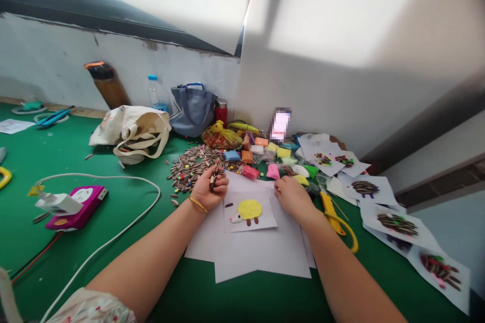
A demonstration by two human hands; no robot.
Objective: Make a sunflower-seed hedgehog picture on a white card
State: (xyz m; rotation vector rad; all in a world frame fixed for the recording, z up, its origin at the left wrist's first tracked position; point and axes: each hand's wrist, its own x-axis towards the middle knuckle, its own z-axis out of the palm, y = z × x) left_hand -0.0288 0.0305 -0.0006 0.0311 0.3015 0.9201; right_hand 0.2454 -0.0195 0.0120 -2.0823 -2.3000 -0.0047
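Looking in the head view: holding in the left hand (209, 187) a small bunch of sunflower seeds (212, 179), curling the fingers around them. Placing the right hand (293, 199) near the upper right edge of the white card (269, 216), bending the fingers downward; not being able to tell if pinching anything there. Finding the card between both hands, lying on larger white sheets (265, 255) over the green worktop (189, 292).

Judging the seeds as very light, stiff and dry, probably slipping a little and maybe cracking under strong squeezing — so best taking by the flat sides, with fingertips. Judging the card as light and bending easily, thus best holding at a bare edge; and the yellow animal figure (249, 209), probably of soft clay, as denting under careless touch.

Seeing on this figure a round yellow body, a white pointed head with pink nose, and two brown feet below. Noticing also one dark seed (229, 205) on the card — above the head, apart from the body — and a large seed pile (185, 169) beyond the left hand.
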